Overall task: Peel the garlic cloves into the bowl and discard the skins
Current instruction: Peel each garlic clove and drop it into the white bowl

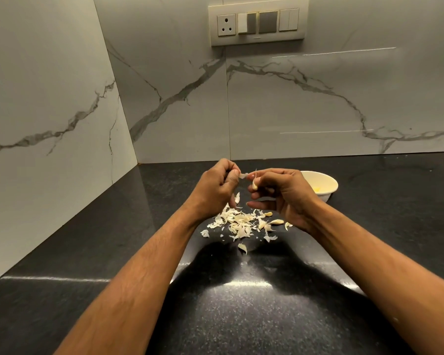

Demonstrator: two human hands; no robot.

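I see both hands raised above the pile of garlic skins (pixel 237 222) on the black granite countertop (pixel 87 252) — the right hand (pixel 282 193) pinches a partly peeled garlic clove (pixel 254 184) between thumb and curled fingers, and the left hand (pixel 215 190) pinches a strip of skin (pixel 242 176) just beside that clove. Unpeeled cloves (pixel 276 222) lie at the right edge of the pile. The white bowl (pixel 326 187) stands behind and to the right of the pile, partly hidden by the right hand — I cannot tell its contents beyond a yellowish patch.
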